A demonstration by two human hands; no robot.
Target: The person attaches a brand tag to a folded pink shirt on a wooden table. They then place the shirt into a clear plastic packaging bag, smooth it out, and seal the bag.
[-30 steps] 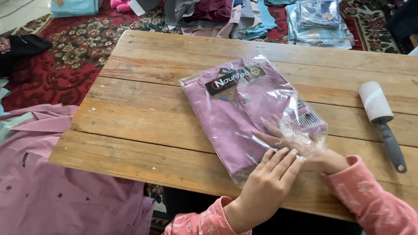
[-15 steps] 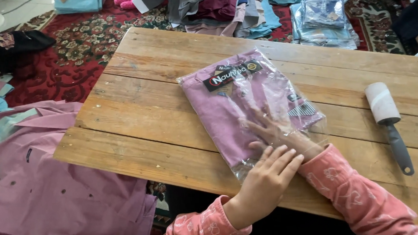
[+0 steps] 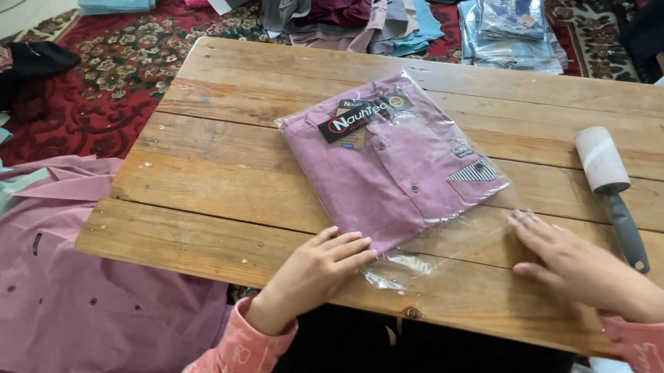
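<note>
A folded pink-purple shirt (image 3: 392,167) lies inside a clear plastic bag (image 3: 458,240) in the middle of a wooden table (image 3: 217,186). The shirt has a dark card label at its collar and a striped pocket trim. My left hand (image 3: 314,268) rests flat at the near left corner of the bag, fingers touching the shirt's edge. My right hand (image 3: 575,264) lies flat on the table at the bag's near right open end, fingertips on the loose plastic. Both wrists wear pink patterned sleeves.
A lint roller (image 3: 612,188) with a grey handle lies on the table's right side. Pink garments (image 3: 55,303) are spread to the left of the table. Piled clothes (image 3: 359,4) and bagged blue shirts (image 3: 514,25) sit on the red patterned carpet (image 3: 110,77) beyond.
My right hand has slid off the shirt to the right, onto the loose plastic end. The left hand stays at the bag's near corner.
</note>
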